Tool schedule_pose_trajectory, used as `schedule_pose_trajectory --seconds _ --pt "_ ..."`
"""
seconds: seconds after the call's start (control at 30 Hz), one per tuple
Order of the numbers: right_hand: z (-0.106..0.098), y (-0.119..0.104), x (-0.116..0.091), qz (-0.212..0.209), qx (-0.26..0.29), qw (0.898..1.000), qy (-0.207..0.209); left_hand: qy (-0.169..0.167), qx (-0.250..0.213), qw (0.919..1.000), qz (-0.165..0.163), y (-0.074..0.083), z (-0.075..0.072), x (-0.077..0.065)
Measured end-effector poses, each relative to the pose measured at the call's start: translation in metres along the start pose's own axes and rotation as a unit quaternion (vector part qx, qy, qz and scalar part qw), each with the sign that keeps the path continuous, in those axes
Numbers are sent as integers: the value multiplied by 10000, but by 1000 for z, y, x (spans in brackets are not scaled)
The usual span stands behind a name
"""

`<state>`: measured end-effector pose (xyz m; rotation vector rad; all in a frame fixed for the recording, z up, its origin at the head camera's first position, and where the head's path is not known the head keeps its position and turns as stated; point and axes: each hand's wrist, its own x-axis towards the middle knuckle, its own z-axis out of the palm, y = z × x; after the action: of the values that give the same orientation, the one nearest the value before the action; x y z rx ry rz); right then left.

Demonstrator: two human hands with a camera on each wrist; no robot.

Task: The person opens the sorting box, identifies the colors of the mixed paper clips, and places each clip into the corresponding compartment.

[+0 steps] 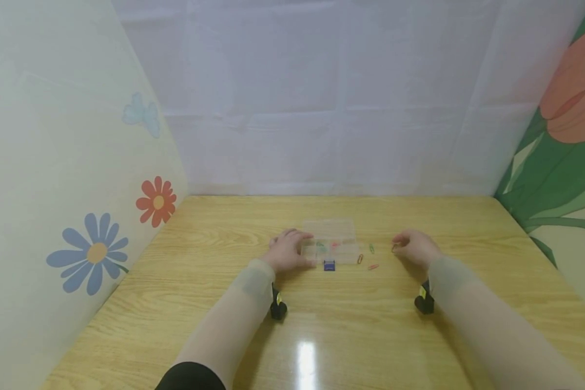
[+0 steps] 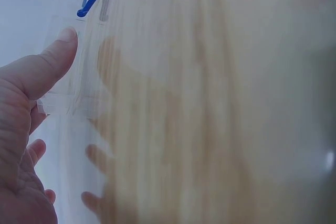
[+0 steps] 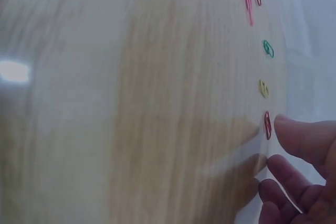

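Observation:
My left hand [image 1: 287, 251] grips the left end of a clear plastic compartment box [image 1: 353, 253], thumb along its front wall in the left wrist view. The box's lid [image 1: 329, 227] is raised back, and a blue latch [image 1: 329, 265] is on its front side. Green [image 1: 320, 246] and pink [image 1: 336, 246] pieces lie in its compartments. To the right of the box, my right hand [image 1: 416, 248] is low over the table, thumb and forefinger apart beside a red paper clip [image 3: 268, 125]. A yellow paper clip [image 3: 264, 88] and a green paper clip [image 3: 268, 49] lie beyond it.
Between box and right hand, another red paper clip [image 1: 360, 259] and a pink paper clip [image 1: 373, 267] lie on the wooden table [image 1: 351, 325]. A white cloth [image 1: 341, 108] hangs behind the table, with flower-patterned panels [image 1: 96, 253] at the sides.

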<state>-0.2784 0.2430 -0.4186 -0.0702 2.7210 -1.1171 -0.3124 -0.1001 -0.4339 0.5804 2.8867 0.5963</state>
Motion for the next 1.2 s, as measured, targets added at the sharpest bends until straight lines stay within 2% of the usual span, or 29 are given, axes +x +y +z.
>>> schedule_pose_trajectory --seconds 0.2,0.4,0.93,1.2 --pt "2 4 5 -247 -465 9986 8 5 -14 10000 25 0 0 -1" --pt "4 8 9 -244 -718 9971 80 15 -75 10000 20 1 -1 -2" --pt "4 3 4 248 -769 9966 150 -15 -66 10000 -29 0 0 -1" --pt "3 5 3 305 -643 9973 158 3 -28 10000 1 0 0 -1"
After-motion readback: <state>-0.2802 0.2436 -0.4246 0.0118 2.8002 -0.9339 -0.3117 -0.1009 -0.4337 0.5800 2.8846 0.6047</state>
